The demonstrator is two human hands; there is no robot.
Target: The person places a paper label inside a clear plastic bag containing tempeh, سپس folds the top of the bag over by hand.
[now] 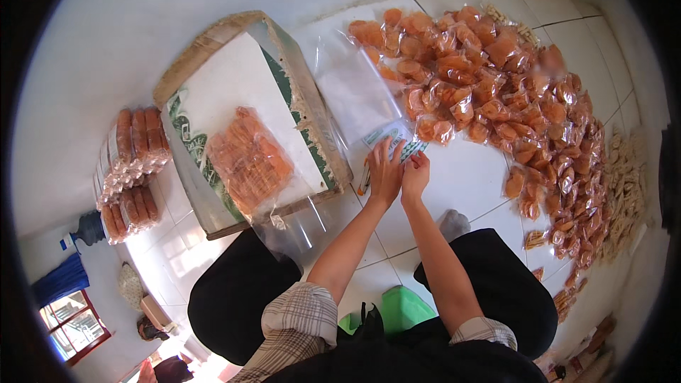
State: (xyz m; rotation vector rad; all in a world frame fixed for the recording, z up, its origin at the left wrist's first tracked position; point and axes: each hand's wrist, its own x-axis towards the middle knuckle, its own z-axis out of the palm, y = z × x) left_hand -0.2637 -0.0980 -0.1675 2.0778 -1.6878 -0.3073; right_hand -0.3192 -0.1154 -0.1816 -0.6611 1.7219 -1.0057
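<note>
My left hand reaches onto the white tile floor, its fingers stretched over the lower edge of a green-and-white printed label. Close beside it, my right hand has its fingers drawn together at a second green-patterned label strip; the exact grip is small in view. A stack of clear plastic bags lies just beyond both hands. By the left hand's outer side is a thin orange-and-black object, partly covered.
Left stands a cardboard box with a clear bag of orange chips on top. Many filled chip packets spread far right. Bundled long brown packs lean by the left wall. A green container sits between my knees.
</note>
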